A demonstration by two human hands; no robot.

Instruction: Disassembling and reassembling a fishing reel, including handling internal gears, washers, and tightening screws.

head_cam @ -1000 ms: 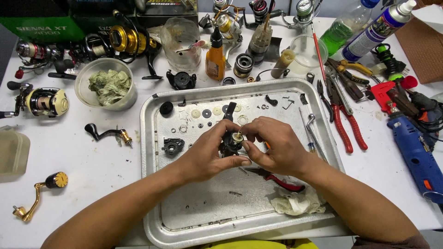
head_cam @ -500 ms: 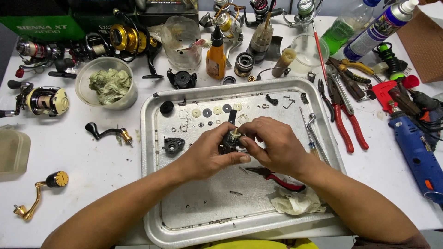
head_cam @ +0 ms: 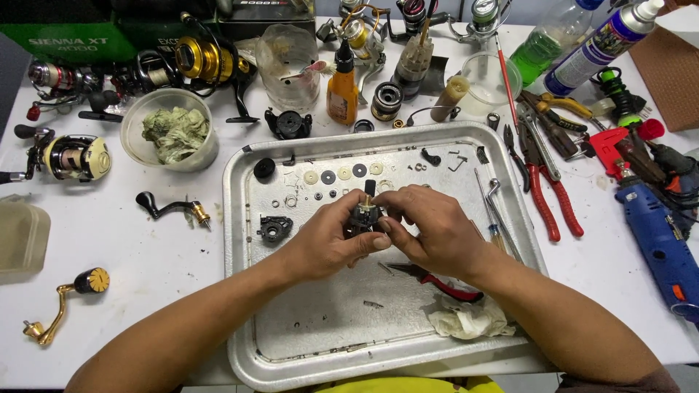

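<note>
The white tabletop is crowded with fishing reels, bottles and tools, and a large metal tray is set at its near edge. Over the middle of the tray a small black reel body is held up off the metal. It is gripped from below and behind by the left hand, whose fingers are curled firmly round it. The right hand is closed at the fingertips on the top of the same part, pinching something too small to be made out.

A slip is judged the chief risk: the part looks greasy, and if the grip is loosened it could be dropped onto the tray, and the loose pieces scattered. A row of washers and tiny rings lies just beyond the hands, within reach of a careless knuckle; their order could be lost if they are brushed. Red-handled pliers lie just under the right wrist, beside a crumpled rag, and could be knocked by the forearm. A black side cover rests near the left hand, apart from it. Any small piece that springs free could roll off among the clutter and be hard to find.
</note>
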